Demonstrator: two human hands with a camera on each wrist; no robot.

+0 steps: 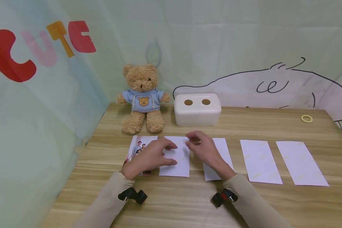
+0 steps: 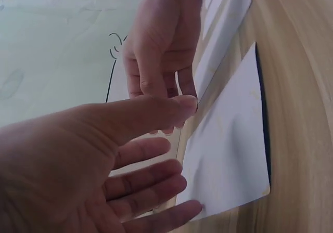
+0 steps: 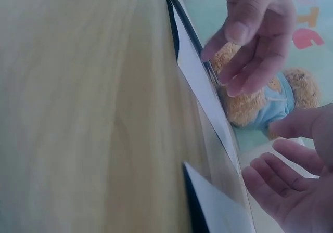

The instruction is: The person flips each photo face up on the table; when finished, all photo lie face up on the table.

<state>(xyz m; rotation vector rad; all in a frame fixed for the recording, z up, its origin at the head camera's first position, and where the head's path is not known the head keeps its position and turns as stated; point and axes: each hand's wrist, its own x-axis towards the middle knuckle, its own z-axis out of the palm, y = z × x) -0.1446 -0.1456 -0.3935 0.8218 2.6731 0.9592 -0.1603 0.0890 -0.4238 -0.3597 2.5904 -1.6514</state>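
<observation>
Both hands hover over a white sheet [image 1: 178,169] that lies flat on the table, with nothing in either of them. My left hand [image 1: 152,155] is loosely bent, its thumb apart from the fingers. Beneath its wrist lies a printed family photo [image 1: 134,146], partly hidden. Facing it, my right hand [image 1: 204,148] has softly bent fingers and covers part of another white sheet [image 1: 223,146]. In the left wrist view the left thumb [image 2: 156,111] overlaps the right fingers; in the right wrist view the two hands are apart.
Two more white sheets [image 1: 260,161] [image 1: 302,163] lie to the right in the same row. Behind the row, a teddy bear [image 1: 142,101] in a blue hoodie sits beside a white box [image 1: 198,117] with two brown spots. A yellow ring [image 1: 306,118] lies at the back right.
</observation>
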